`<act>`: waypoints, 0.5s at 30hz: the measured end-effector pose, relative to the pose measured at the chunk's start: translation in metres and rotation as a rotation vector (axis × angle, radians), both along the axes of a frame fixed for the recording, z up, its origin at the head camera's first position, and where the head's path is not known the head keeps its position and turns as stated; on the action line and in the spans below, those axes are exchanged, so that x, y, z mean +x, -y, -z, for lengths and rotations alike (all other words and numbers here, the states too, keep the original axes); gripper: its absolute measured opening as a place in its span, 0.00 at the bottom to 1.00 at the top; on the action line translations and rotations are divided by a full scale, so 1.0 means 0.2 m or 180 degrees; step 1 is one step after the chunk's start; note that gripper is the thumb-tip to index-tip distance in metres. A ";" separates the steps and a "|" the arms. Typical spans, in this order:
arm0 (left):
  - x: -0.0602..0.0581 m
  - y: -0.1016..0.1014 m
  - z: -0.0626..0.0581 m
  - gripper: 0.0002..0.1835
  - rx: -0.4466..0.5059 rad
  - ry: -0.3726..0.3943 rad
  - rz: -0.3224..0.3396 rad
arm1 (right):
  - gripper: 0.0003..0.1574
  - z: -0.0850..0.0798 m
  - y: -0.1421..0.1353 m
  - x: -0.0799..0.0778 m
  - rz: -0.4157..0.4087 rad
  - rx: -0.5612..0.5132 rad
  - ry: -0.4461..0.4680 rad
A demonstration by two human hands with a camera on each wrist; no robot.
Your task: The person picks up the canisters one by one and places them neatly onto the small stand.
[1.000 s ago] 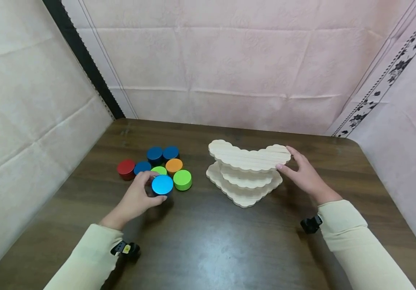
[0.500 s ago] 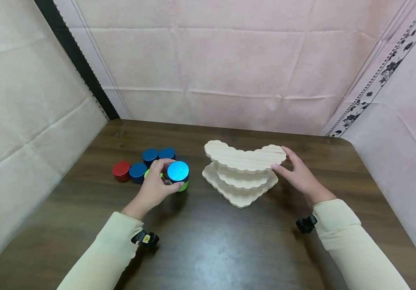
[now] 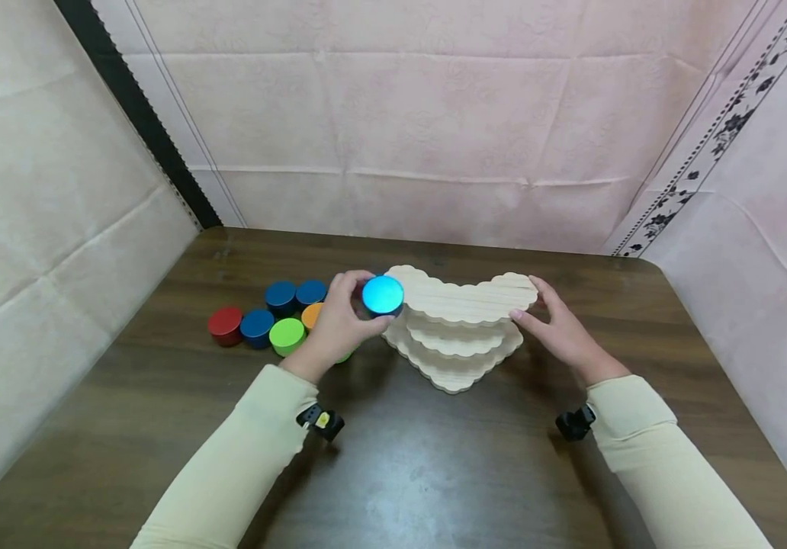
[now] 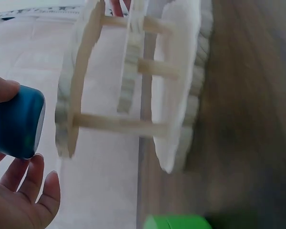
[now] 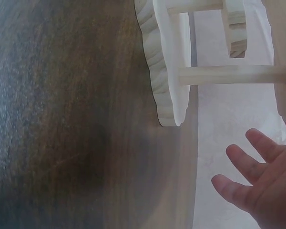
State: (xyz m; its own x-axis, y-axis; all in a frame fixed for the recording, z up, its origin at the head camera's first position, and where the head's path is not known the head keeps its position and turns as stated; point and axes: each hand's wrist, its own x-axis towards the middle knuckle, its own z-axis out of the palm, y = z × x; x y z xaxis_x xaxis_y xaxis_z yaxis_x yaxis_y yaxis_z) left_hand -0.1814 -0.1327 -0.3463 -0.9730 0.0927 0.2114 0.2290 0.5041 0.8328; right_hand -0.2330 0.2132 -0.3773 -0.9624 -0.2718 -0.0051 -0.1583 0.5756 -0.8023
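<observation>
My left hand (image 3: 338,328) holds a round blue tin (image 3: 383,296) with a shiny flat lid, thumb at the front and fingers behind. The tin is held up at the left end of a pale wooden tiered stand (image 3: 465,303), overlapping its top tier in the head view. In the left wrist view, a small gap shows between the tin (image 4: 19,121) and the top board (image 4: 69,95). Scalloped tiers of the stand are joined by wooden dowels (image 4: 119,125). At the right end of the top tier, my right hand (image 3: 561,332) pinches the edge between thumb and index finger; its other fingers spread below.
Left of the stand sit several more round tins on the dark wooden table (image 3: 421,473): a red one (image 3: 225,326), blue ones (image 3: 256,328), a green one (image 3: 287,335) and an orange one (image 3: 311,314). Another green tin is mostly hidden behind my left hand. Cloth-covered walls (image 3: 435,114) surround the table.
My left hand has carried the blue tin rightward and away from me, from over the group of tins to the stand's left end. The right hand keeps its hold on the stand.
</observation>
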 end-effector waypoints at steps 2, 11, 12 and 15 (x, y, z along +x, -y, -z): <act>-0.02 -0.05 -0.02 0.34 0.0043 -0.0024 0.0079 | 0.51 0.00 0.00 0.00 -0.0003 -0.0019 0.0021; -0.10 -0.25 -0.06 0.35 0.0154 0.0034 0.0212 | 0.51 0.00 0.00 0.00 -0.0048 -0.0124 0.0059; -0.11 -0.27 -0.07 0.35 0.0159 0.0029 0.0227 | 0.51 0.00 0.00 0.00 -0.0052 -0.0137 0.0048; -0.14 -0.32 -0.08 0.35 0.0172 0.0039 0.0239 | 0.49 0.00 0.00 0.00 -0.0095 -0.0175 -0.0021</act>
State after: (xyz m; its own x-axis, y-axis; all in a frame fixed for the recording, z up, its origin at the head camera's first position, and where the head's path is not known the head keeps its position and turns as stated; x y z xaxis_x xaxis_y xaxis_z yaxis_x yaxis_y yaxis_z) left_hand -0.2091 -0.0681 -0.3297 -0.9663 0.1542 0.2062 0.2540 0.4401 0.8613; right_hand -0.2340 0.2123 -0.3770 -0.9538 -0.3000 0.0169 -0.1800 0.5256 -0.8314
